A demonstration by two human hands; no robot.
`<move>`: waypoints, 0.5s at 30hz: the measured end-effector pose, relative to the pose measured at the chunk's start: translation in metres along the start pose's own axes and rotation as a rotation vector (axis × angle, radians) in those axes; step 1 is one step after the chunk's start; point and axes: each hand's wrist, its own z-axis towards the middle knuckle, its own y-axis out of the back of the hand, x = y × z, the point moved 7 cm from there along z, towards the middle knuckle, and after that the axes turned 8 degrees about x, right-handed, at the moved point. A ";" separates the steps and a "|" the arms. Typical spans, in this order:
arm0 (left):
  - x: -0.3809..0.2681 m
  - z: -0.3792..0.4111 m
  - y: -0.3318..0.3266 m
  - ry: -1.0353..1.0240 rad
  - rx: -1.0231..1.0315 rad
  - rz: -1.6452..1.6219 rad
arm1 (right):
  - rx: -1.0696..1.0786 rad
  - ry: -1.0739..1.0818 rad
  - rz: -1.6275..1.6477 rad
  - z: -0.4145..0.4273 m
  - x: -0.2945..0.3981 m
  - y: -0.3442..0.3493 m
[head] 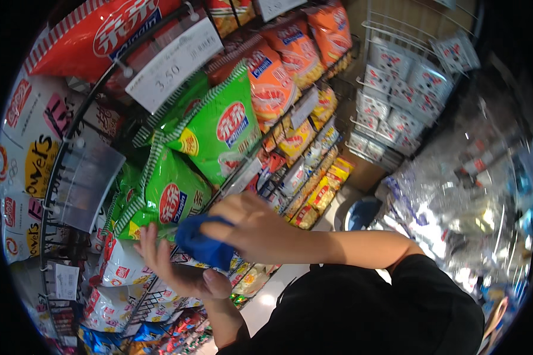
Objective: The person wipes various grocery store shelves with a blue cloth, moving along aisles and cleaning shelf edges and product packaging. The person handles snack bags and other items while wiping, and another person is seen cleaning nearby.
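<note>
My right hand (244,226), a little blurred, grips a folded blue cloth (204,242) in front of the snack shelves. Beside the cloth, my left hand (182,270) is raised with its fingers apart and holds nothing that shows. Just beyond my hands, a green snack bag (166,191) with a striped edge stands on the rack. Another green bag (224,128) leans next to it, behind a wire rail. White snack bags (122,262) lie below the green ones, close to my left fingers.
A price tag (175,64) hangs from the curved wire rail, near a large red bag (89,40). Orange bags (271,88) stand further along. Small white packets (399,88) hang on a wire rack at the upper right. Clear plastic wrapping (448,191) bulges at the right, over the pale floor (266,301).
</note>
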 end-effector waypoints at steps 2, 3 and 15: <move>-0.002 0.005 -0.019 0.089 0.078 0.071 | -0.206 -0.019 -0.032 -0.002 -0.024 0.061; -0.003 0.007 -0.032 0.143 0.087 0.090 | -0.309 -0.036 -0.049 0.002 -0.038 0.089; -0.030 0.046 -0.102 0.192 0.141 0.142 | -0.192 0.265 -0.109 -0.007 -0.080 0.056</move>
